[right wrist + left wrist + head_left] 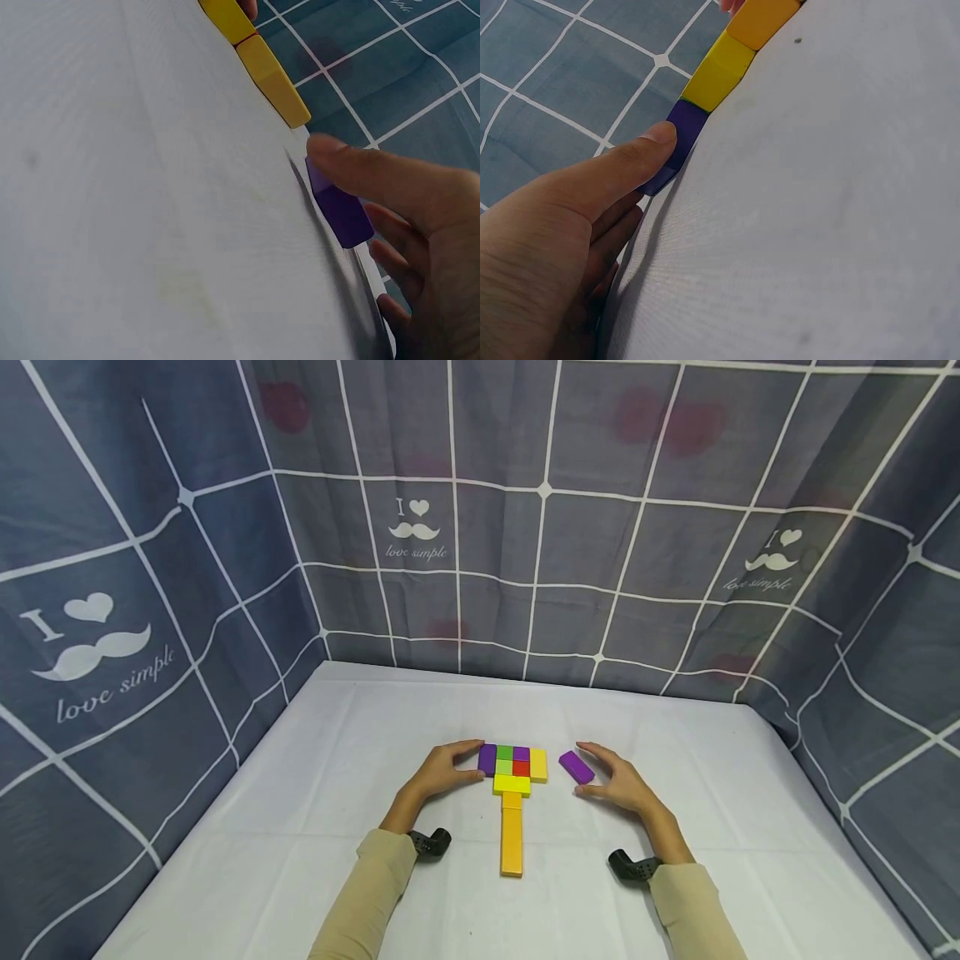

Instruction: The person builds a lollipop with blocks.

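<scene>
My left hand (442, 770) is at the left end of a flat block arrangement, thumb and forefinger pinching the ends of a dark purple block (487, 761); the thumb lies on that block (688, 131) in the left wrist view. My right hand (618, 781) curves about a loose purple block (576, 767) lying slanted on the cloth. Its thumb and forefinger are spread past the block's ends, with small gaps in the head view. In the right wrist view the thumb overlaps this block (345, 214), hiding one end.
Next to the dark purple block lie green (505, 752), light green (504, 767), red (521, 768), small purple (521, 753) and yellow (538, 766) blocks. A yellow bar (512, 786) and orange blocks (512, 839) run toward me. Checked curtains (495, 535) surround the white-covered table (420, 910).
</scene>
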{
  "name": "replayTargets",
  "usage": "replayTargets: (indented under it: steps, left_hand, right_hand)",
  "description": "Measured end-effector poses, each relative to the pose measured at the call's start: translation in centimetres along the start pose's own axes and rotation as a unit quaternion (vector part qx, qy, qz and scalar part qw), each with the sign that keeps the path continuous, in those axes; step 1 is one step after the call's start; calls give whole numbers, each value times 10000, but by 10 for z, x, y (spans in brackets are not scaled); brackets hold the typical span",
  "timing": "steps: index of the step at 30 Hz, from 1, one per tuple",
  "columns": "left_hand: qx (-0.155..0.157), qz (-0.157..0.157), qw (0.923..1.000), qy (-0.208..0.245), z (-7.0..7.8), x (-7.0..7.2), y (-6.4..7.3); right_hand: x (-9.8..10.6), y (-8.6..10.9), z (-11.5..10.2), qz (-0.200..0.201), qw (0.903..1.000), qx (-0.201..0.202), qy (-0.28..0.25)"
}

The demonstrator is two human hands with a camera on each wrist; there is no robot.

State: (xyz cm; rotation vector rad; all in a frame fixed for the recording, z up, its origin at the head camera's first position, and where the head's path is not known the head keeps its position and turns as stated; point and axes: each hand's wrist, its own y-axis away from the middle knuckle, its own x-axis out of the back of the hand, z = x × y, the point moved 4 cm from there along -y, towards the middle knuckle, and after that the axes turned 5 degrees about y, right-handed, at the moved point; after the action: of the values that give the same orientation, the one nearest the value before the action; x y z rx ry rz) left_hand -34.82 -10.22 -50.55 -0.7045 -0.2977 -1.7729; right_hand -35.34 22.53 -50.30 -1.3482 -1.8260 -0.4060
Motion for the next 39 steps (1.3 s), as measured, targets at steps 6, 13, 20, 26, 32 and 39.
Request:
replayTargets:
  steps: [6, 13, 20, 26, 32, 39]
  left_hand:
    - [65, 3, 10000, -18, -1, 0, 2]
    - [87, 9, 10000, 1, -1, 0, 2]
    - [-253, -11, 9997, -25, -3, 0, 0]
    - [-279, -17, 9996, 3, -3, 1, 0]
    - [-246, -36, 9997, -18, -1, 1, 0]
    - [-226, -32, 9997, -53, 0, 1, 0]
  right_hand:
    - [-3, -3, -4, -187, 9982, 563, -78]
    - [-7, -6, -1, -157, 9986, 498, 72]
    - [-6, -7, 0, 10, 9999, 0, -149]
    - [-5, -7, 1, 41, 9999, -90, -28]
    - [-5, -6, 1, -56, 9997, -195, -159]
    - [-2, -9, -1, -102, 9982, -259, -536]
